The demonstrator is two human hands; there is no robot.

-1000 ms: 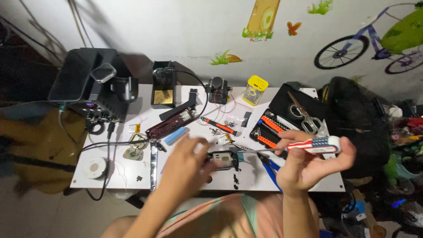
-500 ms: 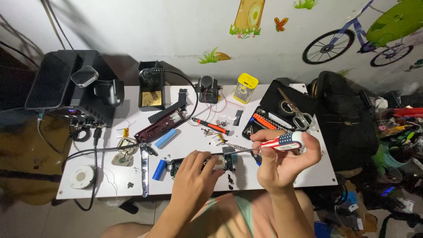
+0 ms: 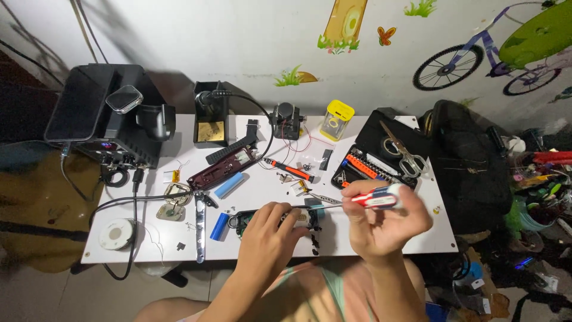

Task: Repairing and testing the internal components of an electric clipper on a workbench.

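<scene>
Our left hand (image 3: pixel 269 229) clamps the opened black device (image 3: pixel 280 219) flat on the white table (image 3: pixel 381 235) so it can't slide; right hand (image 3: pixel 384 223) fist-grips the red/white screwdriver (image 3: pixel 363 201) w/ shaft angled left toward it; blue cells (image 3: pixel 229 185) lie nearby, apart.

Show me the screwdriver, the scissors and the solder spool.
screwdriver (image 3: pixel 376 198), head view, on its red and white handle in the right hand.
scissors (image 3: pixel 404 150), head view, near the blades' pivot.
solder spool (image 3: pixel 117 234), head view, on its round white face.

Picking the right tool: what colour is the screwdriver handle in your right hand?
Red, white and blue screwdriver handle, head view.
</scene>
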